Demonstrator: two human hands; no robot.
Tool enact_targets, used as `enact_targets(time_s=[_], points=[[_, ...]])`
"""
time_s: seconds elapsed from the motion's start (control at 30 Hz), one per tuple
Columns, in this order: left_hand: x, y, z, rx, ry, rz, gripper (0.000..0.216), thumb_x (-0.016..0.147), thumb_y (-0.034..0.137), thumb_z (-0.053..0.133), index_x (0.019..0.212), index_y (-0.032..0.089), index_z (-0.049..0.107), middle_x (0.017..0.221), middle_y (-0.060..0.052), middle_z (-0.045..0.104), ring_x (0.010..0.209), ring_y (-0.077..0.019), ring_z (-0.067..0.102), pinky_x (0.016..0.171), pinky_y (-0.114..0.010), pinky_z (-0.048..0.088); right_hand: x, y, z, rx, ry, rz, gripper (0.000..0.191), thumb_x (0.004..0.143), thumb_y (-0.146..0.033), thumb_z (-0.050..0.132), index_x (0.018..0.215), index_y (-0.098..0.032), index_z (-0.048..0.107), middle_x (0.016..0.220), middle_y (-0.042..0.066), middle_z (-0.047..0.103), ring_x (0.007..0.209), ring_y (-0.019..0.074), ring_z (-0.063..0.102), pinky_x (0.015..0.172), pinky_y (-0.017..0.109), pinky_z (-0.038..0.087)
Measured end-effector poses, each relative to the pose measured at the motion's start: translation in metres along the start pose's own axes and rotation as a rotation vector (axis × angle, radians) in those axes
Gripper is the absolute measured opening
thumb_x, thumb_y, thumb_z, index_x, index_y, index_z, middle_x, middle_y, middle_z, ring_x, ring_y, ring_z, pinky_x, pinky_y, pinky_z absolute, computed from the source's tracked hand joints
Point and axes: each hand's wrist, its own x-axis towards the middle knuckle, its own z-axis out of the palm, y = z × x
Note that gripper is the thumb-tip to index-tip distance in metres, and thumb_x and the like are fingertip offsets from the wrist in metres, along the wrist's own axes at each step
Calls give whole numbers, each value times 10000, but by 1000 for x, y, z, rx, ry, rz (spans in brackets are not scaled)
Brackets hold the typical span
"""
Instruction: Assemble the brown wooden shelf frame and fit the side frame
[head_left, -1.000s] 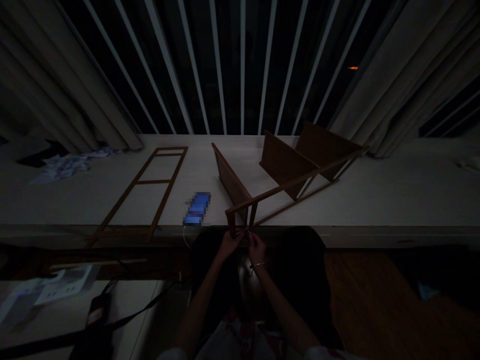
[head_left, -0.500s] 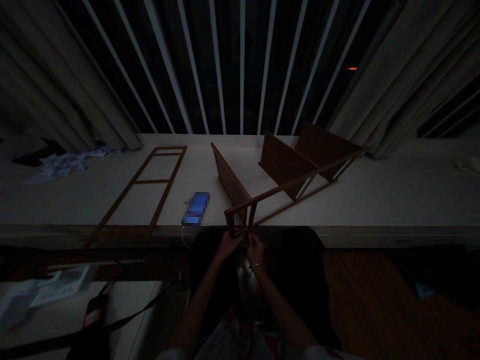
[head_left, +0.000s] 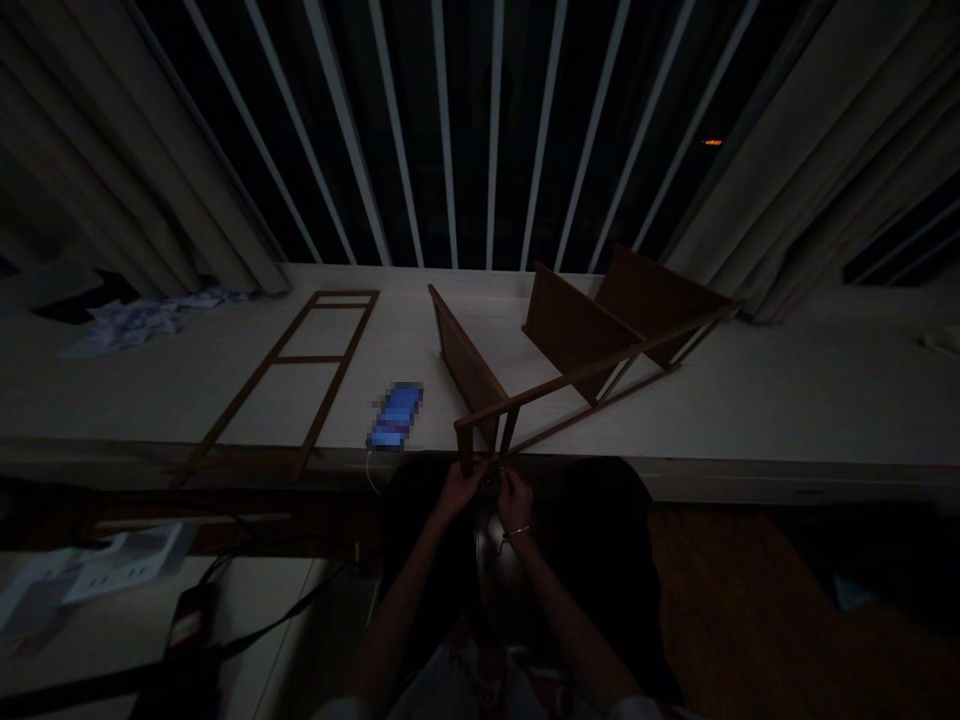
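Observation:
A brown wooden shelf rack (head_left: 555, 385) lies on its side across the pale window ledge, its flat boards standing up from one ladder-like side frame. Its near end juts over the ledge's front edge above my lap. My left hand (head_left: 459, 490) is closed around the bottom corner of that end. Just right of it, my right hand (head_left: 514, 498) pinches something small at the same corner, too dark to make out. A second wooden ladder-like frame (head_left: 306, 360) lies flat on the ledge to the left.
A lit phone (head_left: 396, 415) with a white cable lies on the window ledge (head_left: 787, 400) between the two frames. Crumpled papers (head_left: 135, 325) are at the far left. A white table (head_left: 255, 620) with a black strap and plastic packaging stands lower left. Curtains and window bars rise behind.
The whole view has shifted slightly. My hands stay at the same corner of the rack, with the right fingers turned a little.

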Motion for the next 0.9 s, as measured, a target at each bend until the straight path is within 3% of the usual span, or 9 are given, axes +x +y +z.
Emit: enact_targets(time_s=[0.53,0.73,0.9], points=[[4,-6,1,0,12,14,335,690,430,552,810,127,633,806,-62,651,786,-175,587,750,-288,435,-1,-7,9,-1,68,87,365,805,-399,386,878,-148,640,825,102,667,735,183,608,691,274,440],[4,-7,0,12,22,15,321,688,418,556,807,129,632,810,-64,648,787,-177,586,744,-288,437,8,-13,4,-65,-13,61,382,816,-404,365,809,-154,653,725,86,669,625,166,599,624,250,423],[3,-8,0,47,11,10,333,693,420,550,838,130,629,802,-48,648,777,-168,584,734,-280,440,11,-19,-10,-175,-49,-2,345,811,-400,385,834,-195,661,810,78,675,681,175,608,650,253,409]])
